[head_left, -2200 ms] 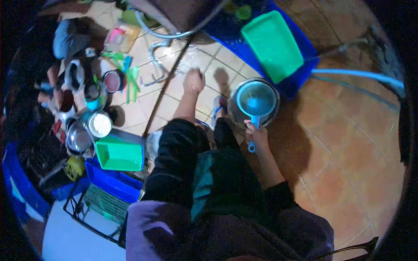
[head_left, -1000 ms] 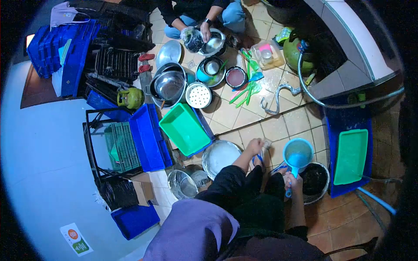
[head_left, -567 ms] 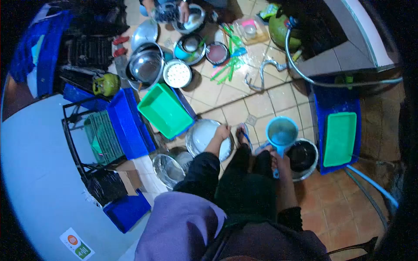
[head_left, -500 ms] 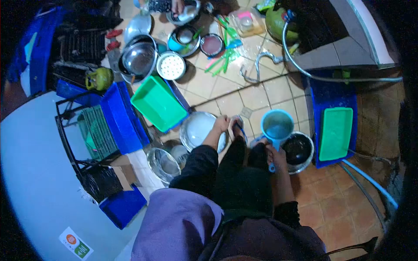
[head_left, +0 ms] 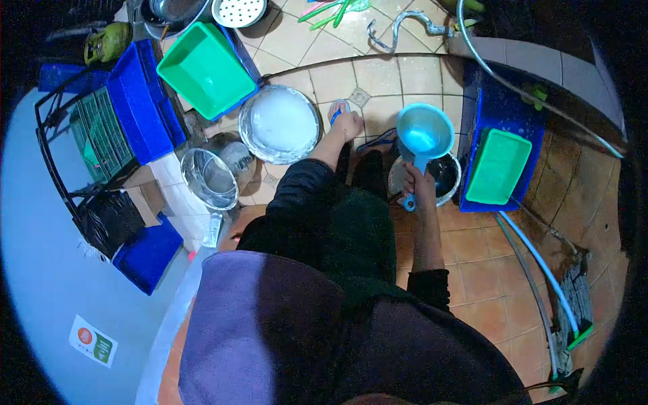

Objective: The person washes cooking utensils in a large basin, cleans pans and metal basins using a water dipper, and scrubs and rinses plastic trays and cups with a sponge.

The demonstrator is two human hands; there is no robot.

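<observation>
1. Upper left of the frame: a blue crate, then a green tub, with a metal pot lower down.
2. Left of centre: a wide round pan, pale inside, on the tiled floor.
3. Upper centre: my left hand, fingers curled in; I cannot tell whether they hold anything.
4. Right of centre: my right hand grips the handle of the blue dipper, whose bowl partly hides a round pot.
5. Upper right: a green tray.

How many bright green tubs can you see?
2: one green tub at the upper left, and another green tub over on the right. More could be hidden in the dark edges.
</observation>
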